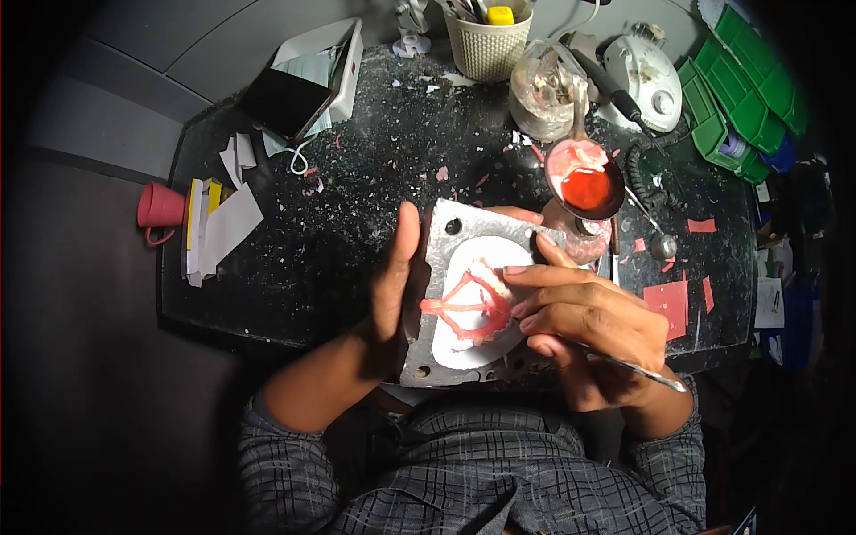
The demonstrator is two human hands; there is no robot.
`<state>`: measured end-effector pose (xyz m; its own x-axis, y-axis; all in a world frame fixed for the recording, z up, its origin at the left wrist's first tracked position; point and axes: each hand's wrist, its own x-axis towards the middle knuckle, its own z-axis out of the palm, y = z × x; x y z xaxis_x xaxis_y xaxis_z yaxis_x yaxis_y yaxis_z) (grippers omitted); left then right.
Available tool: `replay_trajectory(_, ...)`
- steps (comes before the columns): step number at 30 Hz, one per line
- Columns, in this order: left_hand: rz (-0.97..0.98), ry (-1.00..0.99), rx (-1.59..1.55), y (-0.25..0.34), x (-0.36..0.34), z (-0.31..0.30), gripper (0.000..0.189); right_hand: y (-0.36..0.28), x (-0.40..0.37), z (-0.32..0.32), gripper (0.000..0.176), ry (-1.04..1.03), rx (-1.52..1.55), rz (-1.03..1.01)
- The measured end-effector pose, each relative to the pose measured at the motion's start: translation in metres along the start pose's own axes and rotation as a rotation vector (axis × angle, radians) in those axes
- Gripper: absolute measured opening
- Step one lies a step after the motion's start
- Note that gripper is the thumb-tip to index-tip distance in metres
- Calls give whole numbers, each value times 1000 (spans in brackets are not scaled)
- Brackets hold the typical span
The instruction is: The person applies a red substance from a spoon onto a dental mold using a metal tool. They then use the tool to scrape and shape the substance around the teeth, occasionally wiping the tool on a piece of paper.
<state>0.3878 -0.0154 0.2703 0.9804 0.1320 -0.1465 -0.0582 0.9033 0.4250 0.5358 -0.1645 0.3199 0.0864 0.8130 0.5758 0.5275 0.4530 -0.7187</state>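
Note:
My left hand (395, 276) grips a grey metal dental flask half (481, 221) from its left side, thumb up along the edge and fingertips showing past the far edge. White plaster (456, 355) fills the flask's middle. On it lies a pink wax denture pattern (486, 299) with pale teeth and pink strips joining toward the left. My right hand (597, 330) is closed around a thin metal wax carver (646, 372), one end sticking out at lower right. Its working tip is hidden by the fingers, which rest at the right side of the pattern.
Beyond the flask, a ladle (586, 183) of melted red wax sits above a glass burner (571, 236). Pink wax sheets (669, 308) lie at right. A clear jar (544, 94), handpiece unit (644, 80), green bins (740, 80), white tray (349, 71) and pink mug (160, 209) surround the scrap-strewn bench.

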Motion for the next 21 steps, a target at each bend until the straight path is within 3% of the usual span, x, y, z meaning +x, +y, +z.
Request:
replay_trajectory(6, 15, -20, -64, 0, 1, 0, 113, 0, -3, -5, 6, 19, -28, -57)
replay_trajectory(10, 28, -24, 56, 5, 2, 4, 115, -3, -10, -8, 42, 176, 111, -95)
replay_trajectory(16, 78, -34, 97, 12, -1, 6, 116, 4, -20, -15, 52, 164, 388, -43)
replay_trajectory(17, 101, -39, 121, 12, -1, 9, 109, -2, -18, -11, 55, 187, 285, 5)
replay_trajectory(18, 123, -44, 143, 12, -2, 11, 103, -4, -9, -1, 49, 290, 181, -45)
replay_trajectory(20, 126, -41, 136, 11, -2, 11, 101, -2, -6, -9, 33, 139, 36, -124)
replay_trajectory(21, 130, -24, 174, 11, -1, 8, 107, -7, -5, -7, 29, 74, -7, -41)
